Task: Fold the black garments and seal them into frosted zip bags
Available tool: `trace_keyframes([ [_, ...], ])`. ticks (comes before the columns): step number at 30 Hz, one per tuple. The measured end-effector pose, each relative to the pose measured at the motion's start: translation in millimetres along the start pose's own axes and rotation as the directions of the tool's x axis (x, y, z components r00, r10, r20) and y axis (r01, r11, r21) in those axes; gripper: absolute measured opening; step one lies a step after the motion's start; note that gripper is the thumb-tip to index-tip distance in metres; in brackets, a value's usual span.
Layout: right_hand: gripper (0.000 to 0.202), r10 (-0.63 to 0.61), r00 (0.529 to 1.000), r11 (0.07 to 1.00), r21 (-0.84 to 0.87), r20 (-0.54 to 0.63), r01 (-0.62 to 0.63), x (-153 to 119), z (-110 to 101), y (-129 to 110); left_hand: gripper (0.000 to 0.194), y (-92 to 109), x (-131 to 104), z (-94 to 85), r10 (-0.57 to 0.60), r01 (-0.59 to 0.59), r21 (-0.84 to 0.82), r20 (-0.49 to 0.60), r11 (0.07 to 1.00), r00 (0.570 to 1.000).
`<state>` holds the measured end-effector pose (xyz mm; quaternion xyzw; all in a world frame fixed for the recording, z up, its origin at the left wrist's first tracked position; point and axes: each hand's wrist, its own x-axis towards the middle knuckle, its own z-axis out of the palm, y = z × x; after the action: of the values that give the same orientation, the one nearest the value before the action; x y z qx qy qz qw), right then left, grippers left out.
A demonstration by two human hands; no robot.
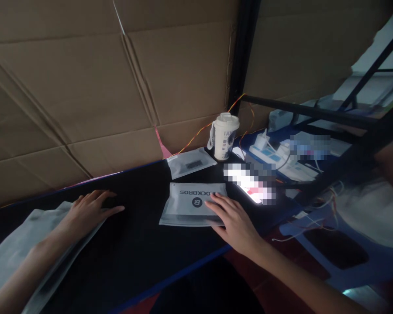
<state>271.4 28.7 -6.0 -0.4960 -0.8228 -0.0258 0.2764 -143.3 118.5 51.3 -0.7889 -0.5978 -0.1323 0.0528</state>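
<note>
My right hand [234, 222] rests on the right part of a frosted plastic pouch [180, 213], its fingers stretched over the pouch. Dark brand lettering and a round logo are printed on the pouch, which lies flat on the black tabletop. To the left, my left hand [90, 213] is spread with nothing held, and its thumb points right. Beneath that wrist and forearm lie larger translucent plastic bags [22, 244]; whether the palm touches them I cannot tell. Behind the printed pouch lies a second frosted pouch [190, 163] with a small dark patch.
A lidded white cup [225, 137] stands at the back. Right of it are a lit, blurred-out phone-like screen [245, 185] and a white power strip [278, 159] with plugs. Cardboard [68, 87] walls the back. A black metal frame [308, 111] and a blue stool [314, 248] are at right.
</note>
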Motion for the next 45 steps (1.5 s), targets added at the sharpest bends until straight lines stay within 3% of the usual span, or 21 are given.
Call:
trace_keyframes([
  [3, 0.048, 0.043, 0.999, 0.998, -0.040, -0.011, -0.043, -1, 1, -2, 0.048, 70, 5, -1.1, 0.174, -0.174, -0.025, -0.020, 0.984, 0.985],
  [5, 0.048, 0.079, 0.997, 0.994, -0.075, -0.012, -0.080, -1, 2, -3, 0.037, 122, 3, 3.8, 0.344, -0.349, -0.115, -0.060, 0.930, 0.937],
  [8, 0.051, 0.124, 0.992, 0.985, -0.124, -0.004, -0.124, -1, 4, -5, 0.025, 187, -2, 18.2, 0.561, -0.565, -0.099, -0.071, 0.819, 0.825],
  [9, 0.052, 0.126, 0.992, 0.984, -0.130, -0.003, -0.125, -1, 4, -5, 0.024, 202, -3, 23.8, 0.632, -0.638, -0.065, -0.091, 0.768, 0.770],
  [12, 0.055, 0.098, 0.995, 0.990, -0.099, -0.014, -0.099, -4, 3, -3, 0.021, 226, 0, 39.4, 0.762, -0.769, 0.001, -0.139, 0.639, 0.633],
  [13, 0.054, 0.085, 0.996, 0.994, -0.072, -0.022, -0.087, -6, 1, -1, 0.021, 228, 2, 43.7, 0.775, -0.785, -0.005, -0.154, 0.620, 0.613],
  [15, 0.049, 0.059, 0.997, 0.998, 0.007, -0.051, -0.059, -10, -3, 4, 0.021, 226, 6, 50.8, 0.766, -0.786, -0.070, -0.186, 0.614, 0.615],
  [21, 0.025, -0.020, 0.968, 0.969, 0.234, -0.252, 0.081, -18, -12, 15, 0.020, 209, 11, 54.2, 0.553, -0.616, -0.394, -0.274, 0.681, 0.787],
  [23, 0.023, -0.041, 0.938, 0.961, 0.244, -0.345, 0.132, -15, -12, 14, 0.019, 210, 10, 48.2, 0.515, -0.601, -0.431, -0.310, 0.673, 0.799],
  [25, 0.024, -0.052, 0.914, 0.955, 0.247, -0.402, 0.163, -11, -12, 11, 0.018, 214, 6, 39.8, 0.523, -0.638, -0.404, -0.367, 0.656, 0.769],
  [28, 0.022, -0.081, 0.903, 0.945, 0.254, -0.423, 0.204, -4, -14, 5, 0.023, 225, -1, 25.9, 0.581, -0.724, -0.316, -0.440, 0.613, 0.685],
  [32, 0.018, -0.097, 0.897, 0.928, 0.287, -0.431, 0.238, -3, -20, -2, 0.018, 235, -7, 11.3, 0.649, -0.787, -0.299, -0.449, 0.539, 0.615],
  [38, 0.021, -0.105, 0.903, 0.936, 0.267, -0.417, 0.232, -8, -32, -10, 0.015, 226, -3, 9.3, 0.724, -0.841, -0.121, -0.454, 0.527, 0.519],
  [41, 0.020, -0.112, 0.905, 0.941, 0.250, -0.411, 0.230, -12, -37, -10, 0.016, 215, -2, 15.7, 0.732, -0.835, -0.078, -0.440, 0.545, 0.520],
  [45, 0.022, -0.115, 0.912, 0.944, 0.242, -0.395, 0.224, -18, -45, -5, 0.014, 194, -2, 23.8, 0.724, -0.801, -0.058, -0.393, 0.595, 0.567],
])
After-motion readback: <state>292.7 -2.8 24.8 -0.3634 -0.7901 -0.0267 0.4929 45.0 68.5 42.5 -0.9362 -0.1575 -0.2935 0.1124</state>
